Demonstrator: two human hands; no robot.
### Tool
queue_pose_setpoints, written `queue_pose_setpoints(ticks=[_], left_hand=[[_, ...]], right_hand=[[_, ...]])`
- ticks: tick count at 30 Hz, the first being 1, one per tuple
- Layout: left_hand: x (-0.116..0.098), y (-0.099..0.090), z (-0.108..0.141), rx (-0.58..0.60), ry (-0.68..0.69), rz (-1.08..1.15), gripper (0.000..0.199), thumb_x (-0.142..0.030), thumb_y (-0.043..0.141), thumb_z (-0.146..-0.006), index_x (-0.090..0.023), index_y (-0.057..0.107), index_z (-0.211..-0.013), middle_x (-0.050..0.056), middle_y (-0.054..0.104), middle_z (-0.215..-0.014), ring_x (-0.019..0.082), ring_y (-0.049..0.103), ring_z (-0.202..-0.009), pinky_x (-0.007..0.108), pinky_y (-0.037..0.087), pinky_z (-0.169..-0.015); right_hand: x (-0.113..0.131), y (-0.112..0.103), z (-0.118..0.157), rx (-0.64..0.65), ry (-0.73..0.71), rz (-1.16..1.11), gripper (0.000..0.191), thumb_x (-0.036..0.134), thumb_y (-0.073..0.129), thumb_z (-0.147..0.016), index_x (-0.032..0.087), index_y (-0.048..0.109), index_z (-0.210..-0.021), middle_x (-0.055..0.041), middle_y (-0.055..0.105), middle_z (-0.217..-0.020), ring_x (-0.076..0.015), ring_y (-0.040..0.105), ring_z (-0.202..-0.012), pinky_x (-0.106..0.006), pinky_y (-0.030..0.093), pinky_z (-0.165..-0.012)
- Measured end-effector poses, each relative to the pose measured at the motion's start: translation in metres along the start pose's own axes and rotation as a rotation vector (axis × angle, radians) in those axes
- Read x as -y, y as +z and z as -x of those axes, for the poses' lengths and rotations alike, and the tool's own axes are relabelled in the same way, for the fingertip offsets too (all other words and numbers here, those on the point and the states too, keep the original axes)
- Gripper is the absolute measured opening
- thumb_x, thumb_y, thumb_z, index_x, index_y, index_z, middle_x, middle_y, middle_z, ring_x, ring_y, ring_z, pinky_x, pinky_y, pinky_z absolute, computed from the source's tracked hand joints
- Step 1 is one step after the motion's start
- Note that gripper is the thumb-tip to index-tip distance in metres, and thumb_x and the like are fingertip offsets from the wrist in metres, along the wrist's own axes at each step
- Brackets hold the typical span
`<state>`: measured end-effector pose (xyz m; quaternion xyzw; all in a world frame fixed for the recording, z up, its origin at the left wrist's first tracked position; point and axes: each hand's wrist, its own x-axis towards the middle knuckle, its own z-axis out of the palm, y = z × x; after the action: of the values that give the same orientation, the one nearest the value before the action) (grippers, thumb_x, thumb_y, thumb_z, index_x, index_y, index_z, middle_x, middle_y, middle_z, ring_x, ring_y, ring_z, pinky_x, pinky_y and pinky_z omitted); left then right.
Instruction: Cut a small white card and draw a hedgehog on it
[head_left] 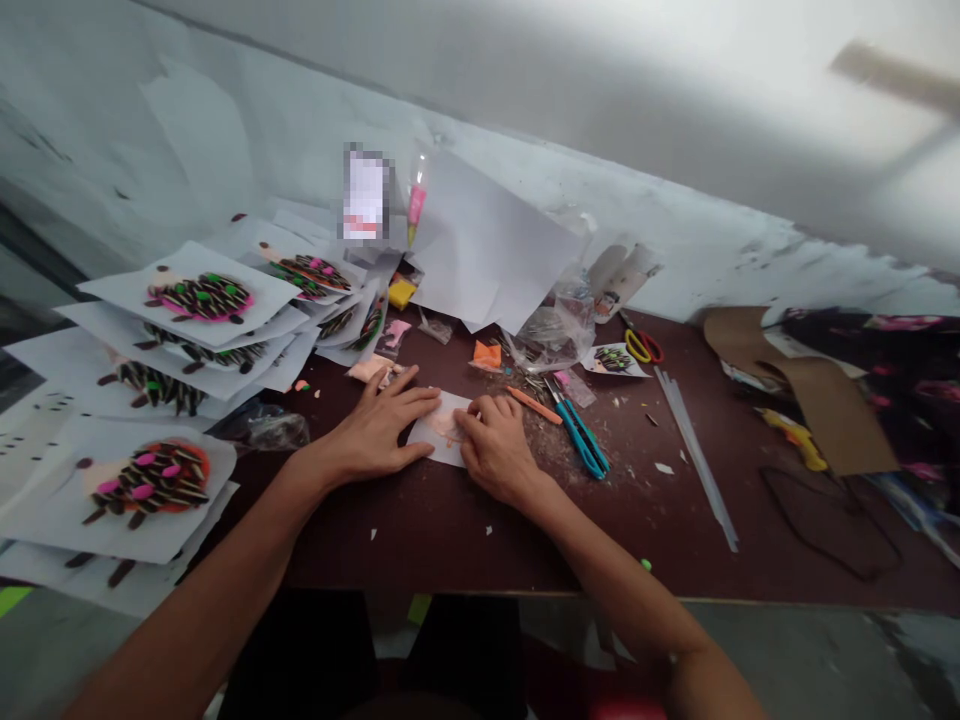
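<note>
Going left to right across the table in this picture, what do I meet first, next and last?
Stack of decorated paper sheets → left hand → right hand → blue-handled scissors → long clear strips → brown cardboard

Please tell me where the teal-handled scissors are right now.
The teal-handled scissors lie on the dark red tabletop in the head view, just right of the right hand and beside an orange-handled tool.
</note>
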<state>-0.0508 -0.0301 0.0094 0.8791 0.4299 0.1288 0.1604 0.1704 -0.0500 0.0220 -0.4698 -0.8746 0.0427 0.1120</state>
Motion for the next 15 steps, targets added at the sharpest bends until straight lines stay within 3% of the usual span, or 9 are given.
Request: queue_pose_setpoints(ticks=[6,15], left_hand=[[-0.0016,-0.0009,0.0,0.009,-0.013,0.002,0.058,-0.045,0.058,-0.086,-0.024,0.053,-0.14,0.006,0.051,-0.149,0.034,0.02,-0.15,0.058,0.006,-0.121],[-0.0024,-0.0014,0.0002,0.011,-0.021,0.001,0.057,-0.043,0.058,-0.086,-0.024,0.054,-0.139,0.006,0.052,-0.148,0.035,0.021,-0.149,0.058,0.007,-0.12]], right_hand=[[-0.0014,0.0005,-0.001,-0.01,0.003,-0.022,0.029,0.015,0.053,-0.083,0.018,0.067,-0.107,-0.0098,0.058,-0.106,-0.0242,0.044,-0.096,-0.041,0.03,-0.093],[-0.0017,-0.0013,0.0008,-0.024,0.142,-0.095,0.035,0.012,0.051,-0.084,0.018,0.071,-0.111,-0.0092,0.061,-0.103,-0.0243,0.047,-0.098,-0.041,0.031,-0.095]])
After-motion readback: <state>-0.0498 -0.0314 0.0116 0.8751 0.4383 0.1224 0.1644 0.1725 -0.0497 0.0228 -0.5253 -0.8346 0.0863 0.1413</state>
